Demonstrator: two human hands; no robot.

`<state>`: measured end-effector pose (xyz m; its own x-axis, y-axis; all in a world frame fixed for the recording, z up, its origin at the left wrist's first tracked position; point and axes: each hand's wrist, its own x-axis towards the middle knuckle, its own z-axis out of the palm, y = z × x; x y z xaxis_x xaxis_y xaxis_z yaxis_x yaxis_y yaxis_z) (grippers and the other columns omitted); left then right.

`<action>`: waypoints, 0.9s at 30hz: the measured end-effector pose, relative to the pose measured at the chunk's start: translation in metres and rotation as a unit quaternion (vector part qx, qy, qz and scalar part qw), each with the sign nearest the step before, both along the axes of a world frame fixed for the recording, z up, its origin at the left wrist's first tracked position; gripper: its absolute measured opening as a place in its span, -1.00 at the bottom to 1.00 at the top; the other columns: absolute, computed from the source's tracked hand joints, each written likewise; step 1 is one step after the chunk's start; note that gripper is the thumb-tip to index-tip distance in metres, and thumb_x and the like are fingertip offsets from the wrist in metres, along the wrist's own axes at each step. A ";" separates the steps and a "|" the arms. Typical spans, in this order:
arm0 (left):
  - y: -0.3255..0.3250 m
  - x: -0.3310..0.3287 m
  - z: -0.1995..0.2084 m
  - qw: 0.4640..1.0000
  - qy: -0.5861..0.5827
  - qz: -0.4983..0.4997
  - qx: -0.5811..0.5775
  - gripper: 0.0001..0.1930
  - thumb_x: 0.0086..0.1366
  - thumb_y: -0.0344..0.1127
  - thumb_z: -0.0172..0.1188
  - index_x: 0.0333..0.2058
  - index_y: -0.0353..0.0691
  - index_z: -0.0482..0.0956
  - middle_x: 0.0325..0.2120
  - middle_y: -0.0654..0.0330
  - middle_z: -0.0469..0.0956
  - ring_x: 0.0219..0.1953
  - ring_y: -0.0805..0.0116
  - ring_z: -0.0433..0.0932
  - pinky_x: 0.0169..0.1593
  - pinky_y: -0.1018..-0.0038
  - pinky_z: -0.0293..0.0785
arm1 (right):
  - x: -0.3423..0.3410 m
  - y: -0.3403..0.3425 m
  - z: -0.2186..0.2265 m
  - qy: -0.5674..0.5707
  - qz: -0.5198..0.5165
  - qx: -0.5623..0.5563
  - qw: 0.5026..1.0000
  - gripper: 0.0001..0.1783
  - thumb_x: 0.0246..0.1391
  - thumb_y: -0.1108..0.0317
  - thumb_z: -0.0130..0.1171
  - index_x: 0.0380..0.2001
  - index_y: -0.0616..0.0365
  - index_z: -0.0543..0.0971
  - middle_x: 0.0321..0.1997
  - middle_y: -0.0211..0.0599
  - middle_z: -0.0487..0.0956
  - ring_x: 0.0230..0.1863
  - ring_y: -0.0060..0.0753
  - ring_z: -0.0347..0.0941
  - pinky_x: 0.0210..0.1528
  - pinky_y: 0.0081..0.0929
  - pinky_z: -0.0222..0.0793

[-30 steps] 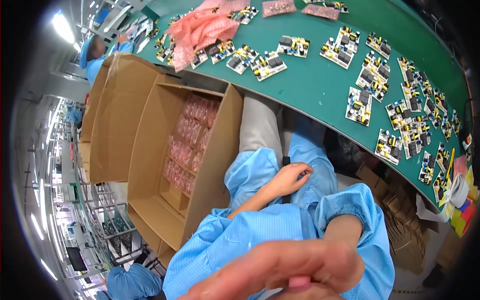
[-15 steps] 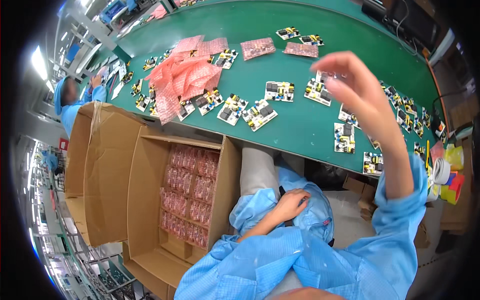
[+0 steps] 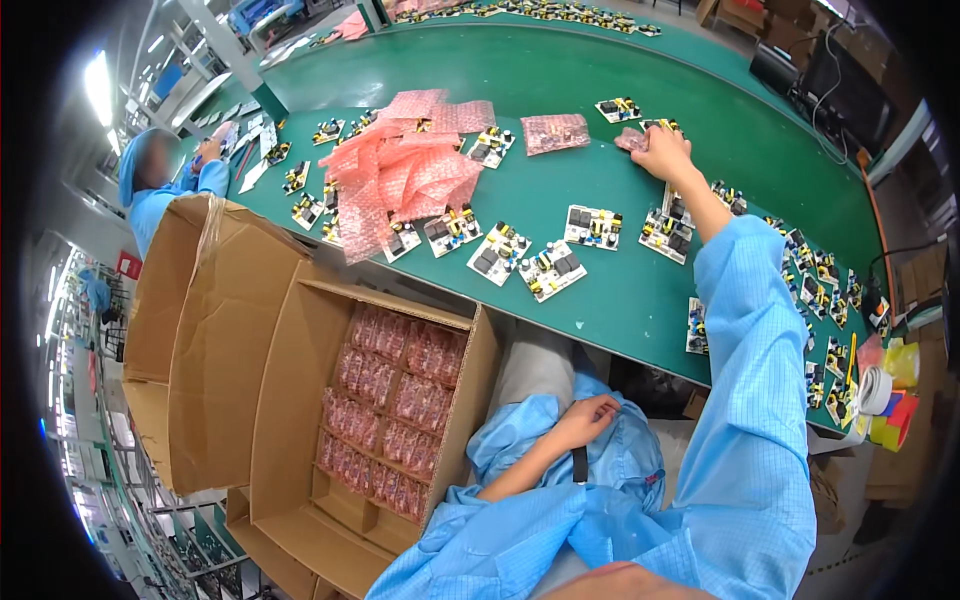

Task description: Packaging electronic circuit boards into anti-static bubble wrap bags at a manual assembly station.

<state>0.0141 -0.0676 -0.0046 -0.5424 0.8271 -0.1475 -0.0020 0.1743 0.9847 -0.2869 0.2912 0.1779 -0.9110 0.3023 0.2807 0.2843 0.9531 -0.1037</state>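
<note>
Stretched far across the green table, my right hand is closed on a pink bubble-wrap pouch, with a bare circuit board partly behind the fingers. Another pink pouch, a circuit board in bubble wrap, lies to its left. My left hand rests on my lap, fingers loosely bent, holding nothing. Between my arms and the far side, bare circuit boards with black, yellow and blue parts lie along the table edge. A heap of empty pink bubble-wrap bags covers some boards at the left.
An open cardboard box stands left of my lap, holding rows of pink-wrapped packs. More boards spread over the table's right end, near tape rolls. A person in blue works at the far left.
My right hand has moved from above the boards, out and away, down onto the pink pouch and closed on it. The view has shifted; my left hand stays on my lap.
</note>
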 end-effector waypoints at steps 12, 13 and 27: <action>0.001 0.000 -0.010 0.999 -0.037 0.003 0.016 -0.77 0.36 -0.42 0.15 -0.05 -0.34 0.56 -0.29 0.12 0.66 -0.25 0.38 0.66 -0.12 0.43 0.59 | 0.015 -0.136 0.021 0.088 0.303 0.082 0.946 -0.60 -0.25 0.07 0.41 -0.37 0.11 0.64 -0.34 -0.16 0.63 -0.21 -0.03 0.59 -0.16 -0.08 0.49; -0.002 0.001 -0.011 0.999 -0.037 0.031 0.014 -0.79 0.34 -0.40 0.16 -0.09 -0.34 0.57 -0.33 0.11 0.66 -0.31 0.33 0.68 -0.17 0.40 0.60 | 0.007 -0.158 0.014 0.009 0.305 0.094 0.948 -0.57 -0.21 0.03 0.42 -0.35 0.11 0.63 -0.31 -0.15 0.63 -0.17 -0.02 0.58 -0.12 -0.07 0.49; 0.003 -0.005 -0.014 0.997 -0.073 -0.009 -0.004 -0.77 0.38 -0.48 0.11 -0.02 -0.36 0.52 -0.25 0.14 0.65 -0.21 0.45 0.64 -0.10 0.49 0.58 | -0.067 -0.089 0.000 -0.054 0.139 -0.170 0.974 -0.32 0.01 -0.09 0.40 0.02 0.24 0.55 0.02 0.02 0.56 0.14 0.05 0.46 0.20 -0.14 0.38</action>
